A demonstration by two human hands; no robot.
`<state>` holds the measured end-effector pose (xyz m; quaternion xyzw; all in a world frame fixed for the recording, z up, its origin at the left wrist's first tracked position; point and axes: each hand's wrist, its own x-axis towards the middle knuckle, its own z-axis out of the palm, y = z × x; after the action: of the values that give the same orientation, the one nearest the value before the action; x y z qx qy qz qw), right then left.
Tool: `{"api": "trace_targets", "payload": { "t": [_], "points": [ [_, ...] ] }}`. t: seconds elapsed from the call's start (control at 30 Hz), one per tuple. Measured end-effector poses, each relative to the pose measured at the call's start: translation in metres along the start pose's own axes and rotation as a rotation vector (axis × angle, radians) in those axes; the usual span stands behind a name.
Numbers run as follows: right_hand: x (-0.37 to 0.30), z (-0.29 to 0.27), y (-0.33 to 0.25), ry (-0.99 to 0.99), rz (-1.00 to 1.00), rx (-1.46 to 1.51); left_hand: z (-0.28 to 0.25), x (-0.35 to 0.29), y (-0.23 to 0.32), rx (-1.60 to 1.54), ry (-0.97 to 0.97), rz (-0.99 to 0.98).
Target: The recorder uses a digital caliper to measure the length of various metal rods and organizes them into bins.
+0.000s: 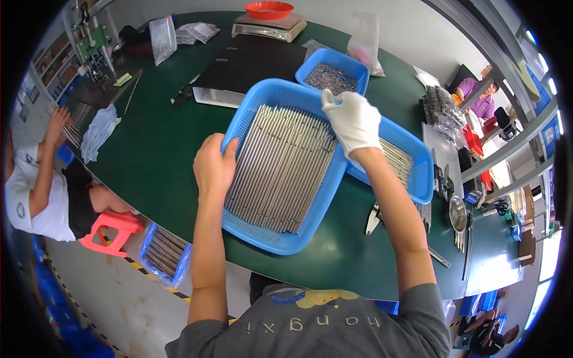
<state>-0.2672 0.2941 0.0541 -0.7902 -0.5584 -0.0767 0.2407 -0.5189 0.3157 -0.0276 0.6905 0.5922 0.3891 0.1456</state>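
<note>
A blue plastic basket point(271, 243) in front of me holds many slim metal rods point(280, 173) lying side by side in a layer. My bare left hand point(215, 164) is closed on its left rim, thumb over the edge. My right hand point(353, 122), in a white glove, is closed at the basket's upper right rim; part of its grip is hidden. Under and beside that arm sits a second blue basket point(422, 190) with more rods point(397, 160). Beyond the glove a smaller blue basket point(325, 55) contains small metal parts point(331, 79).
On the green table point(161, 143) lie a black binder point(250, 68), a caliper point(373, 219) and a metal bowl point(458, 213). A scale point(268, 27) carries a red dish point(269, 9). A co-worker point(36, 185) sits at the left by a red stool point(113, 234).
</note>
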Motion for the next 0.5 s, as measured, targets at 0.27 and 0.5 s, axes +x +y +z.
{"api": "trace_targets", "payload": {
  "t": [0.27,0.5],
  "points": [
    [-0.020,-0.017,-0.016,0.151,0.126,0.123,-0.002,-0.011,-0.005,-0.078,0.161,0.129],
    [-0.015,-0.024,-0.017,0.185,-0.060,0.186,-0.006,-0.026,-0.003,-0.086,0.239,0.102]
  ]
}}
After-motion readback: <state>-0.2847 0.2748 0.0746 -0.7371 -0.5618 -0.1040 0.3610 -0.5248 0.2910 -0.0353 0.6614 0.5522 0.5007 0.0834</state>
